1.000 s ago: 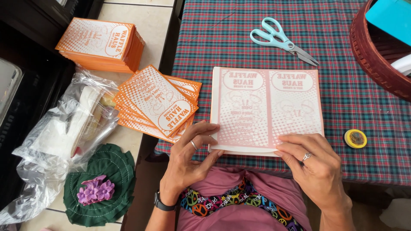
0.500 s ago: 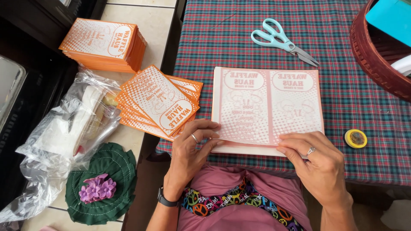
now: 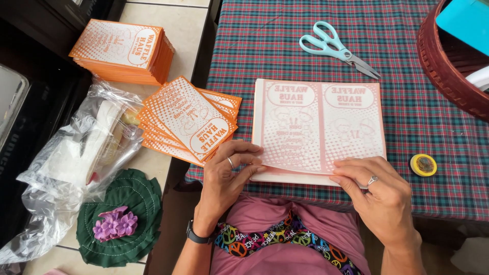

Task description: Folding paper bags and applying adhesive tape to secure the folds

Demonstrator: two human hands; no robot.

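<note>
Two hands are set on the near edge of a stack of pale printed sheets, which lies on the plaid tablecloth at the table's near side. The top sheet's corner is pinched between thumb and curled fingers of the left hand, seemingly so one sheet can be separated from the rest. The right hand is laid flat, fingers narrow and pressed down, apparently to steady the stack. A fanned pile of orange cards is overhung at the table's left edge; a squared stack of orange cards sits farther back. Pale blue scissors and a yellow tape roll are kept apart.
</note>
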